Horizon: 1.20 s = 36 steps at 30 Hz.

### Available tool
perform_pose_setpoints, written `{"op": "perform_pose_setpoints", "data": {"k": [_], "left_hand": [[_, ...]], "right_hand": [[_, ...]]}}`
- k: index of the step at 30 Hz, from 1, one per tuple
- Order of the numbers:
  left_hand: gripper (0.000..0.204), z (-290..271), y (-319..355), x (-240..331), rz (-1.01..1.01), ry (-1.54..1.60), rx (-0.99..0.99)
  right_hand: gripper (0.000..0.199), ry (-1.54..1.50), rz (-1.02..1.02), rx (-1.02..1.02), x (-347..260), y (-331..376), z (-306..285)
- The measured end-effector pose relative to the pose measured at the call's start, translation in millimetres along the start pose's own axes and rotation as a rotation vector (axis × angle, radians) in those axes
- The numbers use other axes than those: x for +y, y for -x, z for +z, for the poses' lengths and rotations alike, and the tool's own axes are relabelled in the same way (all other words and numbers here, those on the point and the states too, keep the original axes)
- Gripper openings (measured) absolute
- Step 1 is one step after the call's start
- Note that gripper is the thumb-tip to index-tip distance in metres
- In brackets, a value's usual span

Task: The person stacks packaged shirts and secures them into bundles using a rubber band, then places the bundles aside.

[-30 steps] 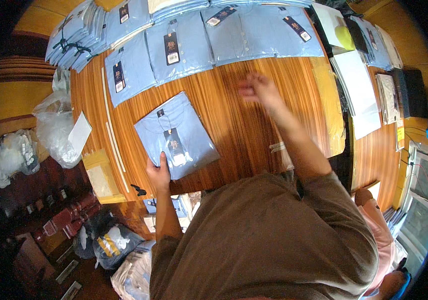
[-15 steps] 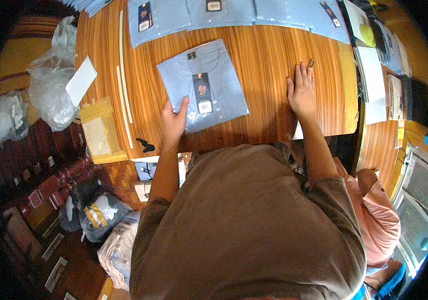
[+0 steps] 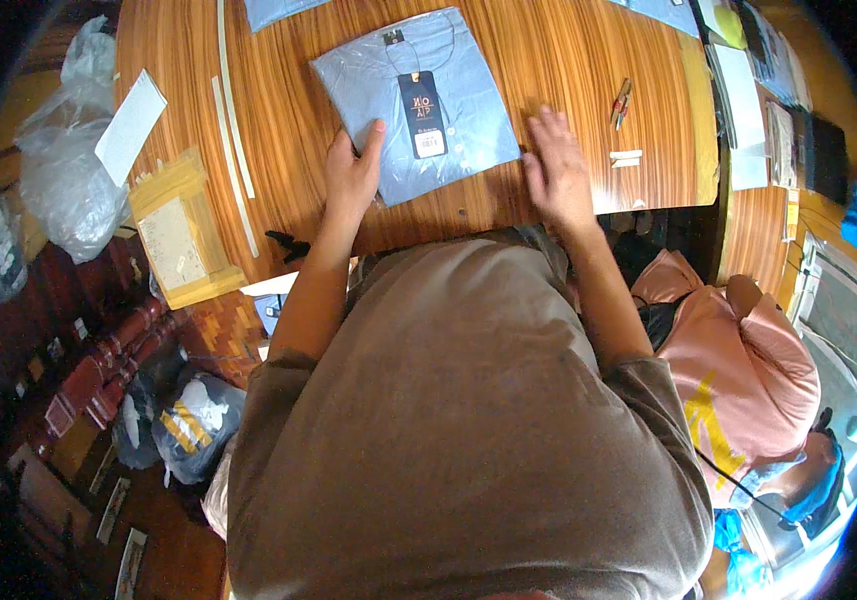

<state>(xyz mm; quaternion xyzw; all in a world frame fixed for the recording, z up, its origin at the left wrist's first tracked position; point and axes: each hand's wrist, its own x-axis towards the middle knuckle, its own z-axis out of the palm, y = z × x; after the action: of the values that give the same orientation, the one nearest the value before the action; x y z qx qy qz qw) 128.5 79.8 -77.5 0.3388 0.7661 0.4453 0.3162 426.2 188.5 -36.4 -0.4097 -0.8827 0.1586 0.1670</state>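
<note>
A folded light-blue shirt (image 3: 483, 110) in a clear plastic bag lies on the striped wooden table. A dark hang tag (image 3: 421, 105) with a white label shows on its front. My left hand (image 3: 353, 175) grips the lower left edge of the packed shirt, thumb on top and fingers mostly hidden under it. Close beside the shirt's right edge is my right hand (image 3: 560, 170), palm down, its fingers stretched out and holding nothing. A small red-handled tool (image 3: 621, 104) and a short white strip (image 3: 625, 158) lie to the right of that hand.
More packed blue shirts (image 3: 283, 10) lie along the far edge. White paper (image 3: 133, 125) and a taped patch (image 3: 180, 240) are at the left. A black item (image 3: 288, 245) sits at the near edge. Plastic bags (image 3: 73, 180) hang left; a person in pink (image 3: 738, 370) is at right.
My right hand has moved left from the table's right part to beside the shirt, uncovering the red-handled tool and white strip. My left hand still holds the shirt. The view has shifted.
</note>
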Motion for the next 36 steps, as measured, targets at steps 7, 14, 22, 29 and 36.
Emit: {"op": "perform_pose_setpoints", "data": {"k": [7,14,22,29,36], "left_hand": [[0.046,-21,5,97,0.431,-0.507,-0.043],[0.033,-44,6,262,1.088,-1.095,-0.156],[0.084,15,-31,141,0.519,-0.61,0.176],[0.092,81,-17,70,0.259,-0.883,0.102],[0.087,81,-14,82,0.157,-0.882,0.086]], "right_hand": [[0.068,0.061,-0.083,0.067,-89,-32,-58],[0.04,0.104,-0.287,-0.152,-81,-119,-130],[0.033,-0.257,0.211,0.049,31,-181,-168],[0.056,-0.146,0.385,-0.001,231,-323,-142],[0.066,-0.292,0.269,0.058,254,-351,-102]]}}
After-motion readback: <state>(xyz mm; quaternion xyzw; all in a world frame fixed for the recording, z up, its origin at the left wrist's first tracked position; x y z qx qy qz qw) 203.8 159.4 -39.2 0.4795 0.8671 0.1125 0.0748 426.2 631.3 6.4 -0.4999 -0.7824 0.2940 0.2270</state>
